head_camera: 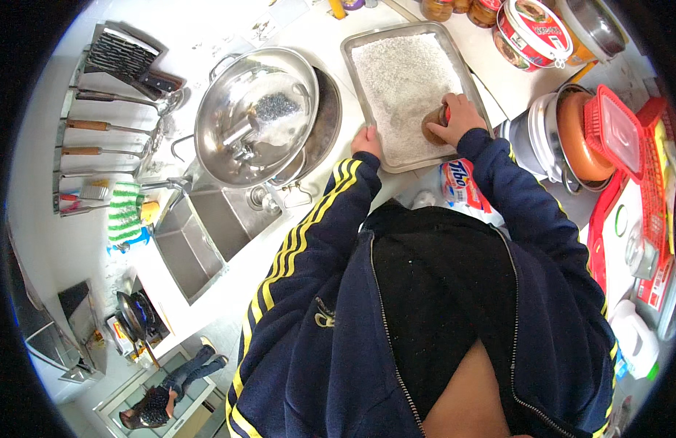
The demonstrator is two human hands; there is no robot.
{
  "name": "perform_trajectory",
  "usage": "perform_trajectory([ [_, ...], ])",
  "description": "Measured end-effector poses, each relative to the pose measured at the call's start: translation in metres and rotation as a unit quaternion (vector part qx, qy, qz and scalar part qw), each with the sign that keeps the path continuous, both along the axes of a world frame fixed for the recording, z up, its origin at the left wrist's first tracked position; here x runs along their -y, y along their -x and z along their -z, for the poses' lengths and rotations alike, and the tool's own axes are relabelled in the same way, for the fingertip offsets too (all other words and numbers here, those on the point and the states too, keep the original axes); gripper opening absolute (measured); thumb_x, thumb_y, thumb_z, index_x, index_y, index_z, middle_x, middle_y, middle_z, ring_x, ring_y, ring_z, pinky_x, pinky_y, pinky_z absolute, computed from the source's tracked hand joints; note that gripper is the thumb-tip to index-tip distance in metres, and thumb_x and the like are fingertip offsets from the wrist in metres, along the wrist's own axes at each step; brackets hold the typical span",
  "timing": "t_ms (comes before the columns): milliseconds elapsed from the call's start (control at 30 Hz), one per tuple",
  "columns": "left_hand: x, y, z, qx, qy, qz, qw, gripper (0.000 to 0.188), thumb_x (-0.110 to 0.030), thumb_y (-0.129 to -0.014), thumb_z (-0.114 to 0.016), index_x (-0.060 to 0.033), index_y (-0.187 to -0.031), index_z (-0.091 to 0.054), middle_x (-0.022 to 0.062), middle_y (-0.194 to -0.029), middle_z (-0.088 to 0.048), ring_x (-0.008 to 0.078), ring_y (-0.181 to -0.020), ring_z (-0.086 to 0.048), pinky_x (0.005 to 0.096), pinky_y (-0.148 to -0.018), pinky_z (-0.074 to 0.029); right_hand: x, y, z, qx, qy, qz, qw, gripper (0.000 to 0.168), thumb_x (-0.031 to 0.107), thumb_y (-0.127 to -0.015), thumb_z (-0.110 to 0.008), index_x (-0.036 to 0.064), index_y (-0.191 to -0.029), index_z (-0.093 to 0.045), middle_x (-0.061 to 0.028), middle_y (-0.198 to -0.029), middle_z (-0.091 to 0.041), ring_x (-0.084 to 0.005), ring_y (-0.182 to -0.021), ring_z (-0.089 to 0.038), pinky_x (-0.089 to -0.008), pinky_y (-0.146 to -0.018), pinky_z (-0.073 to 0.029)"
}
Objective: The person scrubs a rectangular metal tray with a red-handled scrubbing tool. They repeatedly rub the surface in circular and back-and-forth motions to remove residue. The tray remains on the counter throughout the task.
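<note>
A rectangular metal tray (472, 104) lies on the counter before me, lined with a pale speckled layer whose middle looks greyer. My left hand (367, 141) grips the tray's near left corner, thumb along the rim. Over the tray's right part, my right hand (459, 119) is curled around a brown round object (433, 125), perhaps a jar or a cup, with a bit of red showing under the fingers. The palm side of that hand is hidden.
Left of the tray, a large steel wok (228, 98) leans over a sink (223, 219). Stacked bowls (576, 137) and a red plastic basket (595, 126) stand at right. Jars (436, 10) and a lidded tub (527, 38) sit beyond the tray. Another person (162, 399) is at far lower left.
</note>
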State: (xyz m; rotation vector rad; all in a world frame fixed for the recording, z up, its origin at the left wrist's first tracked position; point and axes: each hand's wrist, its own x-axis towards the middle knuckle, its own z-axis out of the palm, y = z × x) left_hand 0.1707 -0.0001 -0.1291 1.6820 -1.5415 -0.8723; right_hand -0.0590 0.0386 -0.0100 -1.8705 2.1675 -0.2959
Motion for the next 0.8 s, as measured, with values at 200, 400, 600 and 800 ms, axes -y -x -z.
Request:
perform_trajectory([
  [200,0.006,-0.009,-0.004,0.034,-0.053,0.068,0.996,0.039,-0.036,-0.092,-0.050,0.0011,-0.082,-0.059,0.0252,-0.080,-0.060,0.0442,-0.078,-0.057,0.0463,-0.071,-0.045,-0.001,-0.004,-0.002,0.002,0.000,0.018,1.000,0.065,0.046,-0.072,-0.074,0.007,-0.119,-0.050,-0.0184,-0.112,-0.053,-0.0362,-0.105,-0.054,-0.0420,-0.089,-0.049],
  [400,0.009,-0.013,-0.023,0.006,-0.096,0.132,0.987,0.040,-0.033,-0.093,-0.048,0.0034,-0.084,-0.060,0.0254,-0.081,-0.062,0.0417,-0.081,-0.060,0.0465,-0.073,-0.045,0.002,-0.024,-0.015,-0.042,-0.014,0.035,0.998,0.065,0.045,-0.070,-0.073,0.005,-0.118,-0.052,-0.0191,-0.112,-0.053,-0.0370,-0.105,-0.053,-0.0426,-0.090,-0.048],
  [600,0.016,-0.016,-0.013,-0.022,-0.109,0.169,0.979,0.040,-0.034,-0.093,-0.048,0.0025,-0.092,-0.062,0.0251,-0.086,-0.063,0.0407,-0.084,-0.060,0.0443,-0.076,-0.046,0.007,-0.047,-0.025,-0.100,-0.043,-0.042,0.993,0.066,0.038,-0.067,-0.075,0.008,-0.119,-0.048,-0.0166,-0.114,-0.049,-0.0378,-0.106,-0.051,-0.0463,-0.090,-0.048],
  [800,0.018,-0.019,-0.011,-0.046,-0.119,0.186,0.974,0.040,-0.036,-0.093,-0.049,0.0030,-0.085,-0.056,0.0240,-0.079,-0.059,0.0395,-0.077,-0.059,0.0442,-0.071,-0.045,0.012,-0.033,-0.031,-0.087,-0.084,-0.128,0.984,0.070,0.031,-0.064,-0.078,0.008,-0.122,-0.046,-0.0193,-0.113,-0.048,-0.0392,-0.107,-0.050,-0.0459,-0.090,-0.047],
])
